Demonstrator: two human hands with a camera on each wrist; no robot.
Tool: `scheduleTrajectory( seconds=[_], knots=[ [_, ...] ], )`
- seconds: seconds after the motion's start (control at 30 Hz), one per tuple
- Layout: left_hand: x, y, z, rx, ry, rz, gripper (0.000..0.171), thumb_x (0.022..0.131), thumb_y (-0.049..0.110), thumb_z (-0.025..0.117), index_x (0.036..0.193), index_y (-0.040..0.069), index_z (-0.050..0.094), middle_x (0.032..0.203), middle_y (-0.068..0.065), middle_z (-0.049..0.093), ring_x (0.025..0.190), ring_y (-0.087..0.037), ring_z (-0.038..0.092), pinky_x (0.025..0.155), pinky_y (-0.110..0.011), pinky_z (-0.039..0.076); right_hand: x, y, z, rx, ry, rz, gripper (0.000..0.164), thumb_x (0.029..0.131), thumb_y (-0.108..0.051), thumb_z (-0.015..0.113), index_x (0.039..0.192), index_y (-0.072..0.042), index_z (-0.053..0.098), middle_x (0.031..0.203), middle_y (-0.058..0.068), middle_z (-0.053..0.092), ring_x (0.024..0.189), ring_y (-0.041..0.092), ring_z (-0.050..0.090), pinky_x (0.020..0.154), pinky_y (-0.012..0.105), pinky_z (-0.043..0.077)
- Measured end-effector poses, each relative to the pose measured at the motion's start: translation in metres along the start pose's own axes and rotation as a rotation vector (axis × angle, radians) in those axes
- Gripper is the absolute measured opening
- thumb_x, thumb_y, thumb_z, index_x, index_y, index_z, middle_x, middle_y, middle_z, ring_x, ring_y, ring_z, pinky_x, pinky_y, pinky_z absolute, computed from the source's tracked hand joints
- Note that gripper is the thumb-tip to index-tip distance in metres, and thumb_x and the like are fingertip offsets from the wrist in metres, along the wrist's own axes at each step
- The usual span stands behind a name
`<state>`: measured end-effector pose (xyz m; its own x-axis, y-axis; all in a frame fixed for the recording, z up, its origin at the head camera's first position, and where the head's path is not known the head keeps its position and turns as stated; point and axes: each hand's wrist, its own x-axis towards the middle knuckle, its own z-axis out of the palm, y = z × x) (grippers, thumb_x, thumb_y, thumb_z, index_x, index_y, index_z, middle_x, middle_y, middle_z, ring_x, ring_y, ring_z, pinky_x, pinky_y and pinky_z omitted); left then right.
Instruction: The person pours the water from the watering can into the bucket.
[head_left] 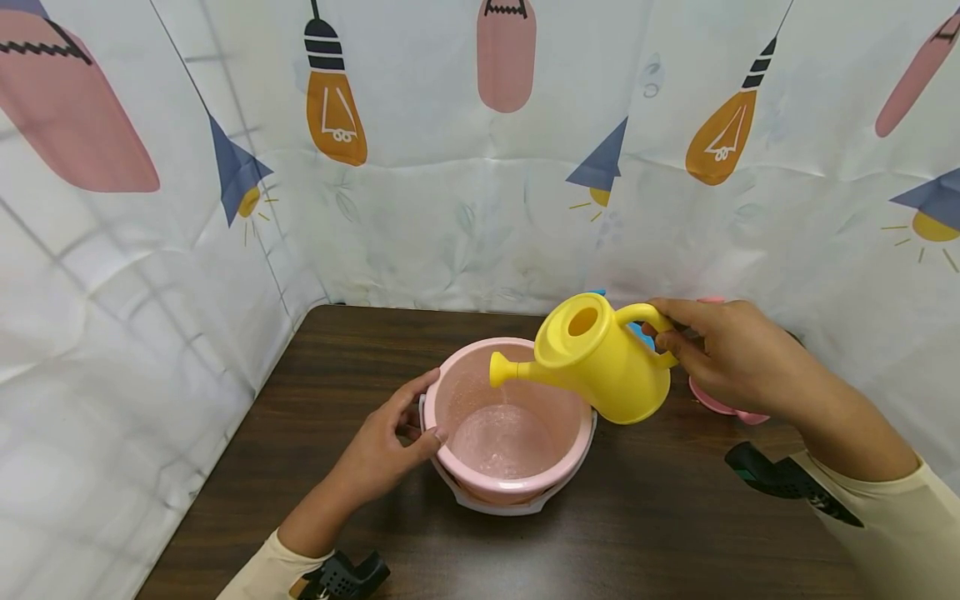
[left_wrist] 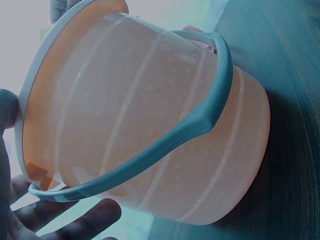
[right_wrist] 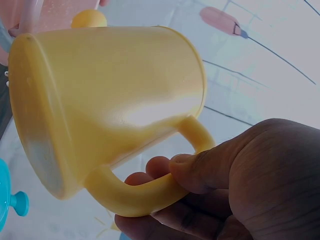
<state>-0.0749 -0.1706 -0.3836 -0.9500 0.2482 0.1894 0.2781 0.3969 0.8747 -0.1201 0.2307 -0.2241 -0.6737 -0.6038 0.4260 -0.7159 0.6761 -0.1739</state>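
A pink bucket stands upright on the table, its pale bail handle hanging low; that handle looks teal in the left wrist view. My left hand grips the bucket's left rim, thumb over the edge and fingers outside. A yellow watering can is tilted left in the air, its spout above the bucket's opening. My right hand holds it by the loop handle, thumb and fingers curled round. Below the spout a faint stream seems to fall, and the bucket's bottom looks wet and rippled.
Behind the watering can, a blue object and a pink object are mostly hidden. A turquoise piece with a knob shows in the right wrist view. The dark wooden table meets patterned cloth at the back and left.
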Motion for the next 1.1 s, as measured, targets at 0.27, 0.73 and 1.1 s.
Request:
scheduleTrajectory(
  seconds=[0.27, 0.73, 1.1],
  knots=[
    [0.0004, 0.0008, -0.0001, 0.010, -0.002, -0.019, 0.069, 0.094, 0.032, 0.071, 0.156, 0.027, 0.042, 0.114, -0.006, 0.063, 0.091, -0.021, 0.065, 0.077, -0.037, 0.055, 0.0002, -0.0008, -0.0007, -0.007, -0.015, 0.019, 0.033, 0.089, 0.000, 0.076, 0.118, -0.016, 0.070, 0.084, -0.011, 0.065, 0.068, 0.004, 0.056, 0.060, 0.027, 0.049],
    [-0.0002, 0.0007, -0.0003, 0.005, -0.007, -0.009, 0.069, 0.094, 0.029, 0.072, 0.156, 0.026, 0.042, 0.112, -0.007, 0.063, 0.091, -0.020, 0.066, 0.077, -0.037, 0.055, 0.0001, -0.0020, -0.0012, -0.008, -0.034, 0.053, 0.033, 0.091, -0.002, 0.075, 0.121, -0.015, 0.070, 0.084, -0.011, 0.066, 0.070, 0.004, 0.057, 0.061, 0.027, 0.050],
    [-0.0003, 0.0019, 0.0004, 0.007, -0.002, -0.024, 0.069, 0.094, 0.030, 0.072, 0.156, 0.026, 0.043, 0.107, -0.006, 0.064, 0.090, -0.021, 0.065, 0.077, -0.034, 0.055, 0.0008, -0.0022, -0.0013, -0.017, -0.031, 0.046, 0.033, 0.090, -0.002, 0.075, 0.120, -0.015, 0.070, 0.083, -0.011, 0.065, 0.068, 0.004, 0.055, 0.061, 0.027, 0.049]
  ],
)
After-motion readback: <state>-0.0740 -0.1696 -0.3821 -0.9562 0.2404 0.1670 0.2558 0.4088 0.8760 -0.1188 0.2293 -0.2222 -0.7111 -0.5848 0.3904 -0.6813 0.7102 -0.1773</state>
